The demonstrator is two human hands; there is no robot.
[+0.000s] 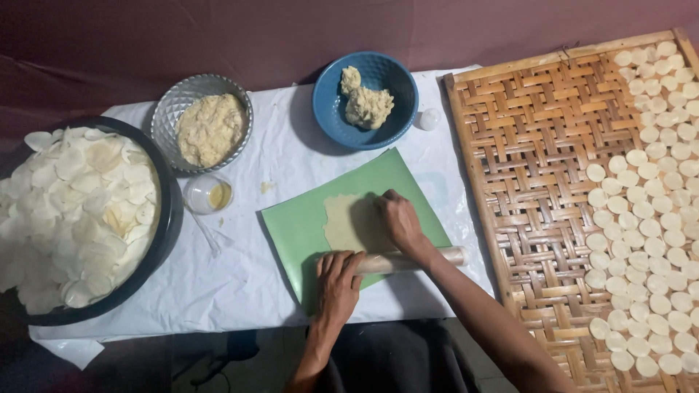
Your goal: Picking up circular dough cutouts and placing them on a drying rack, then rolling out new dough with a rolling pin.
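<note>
The left hand (337, 280) rested flat on the rolling pin (408, 260); the right hand (398, 218) pressed the dough sheet (344, 222) mid green mat (298, 225). Uneven pressure could have torn the thin dough.

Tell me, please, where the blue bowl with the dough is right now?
In the head view, the blue bowl stands at the top centre of the white cloth, just beyond the green sheet, between the silver bowl and the woven tray.

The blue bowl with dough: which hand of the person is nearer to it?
The right hand. It lies on the flattened dough, just below the blue bowl. The left hand is farther down, on the rolling pin.
</note>
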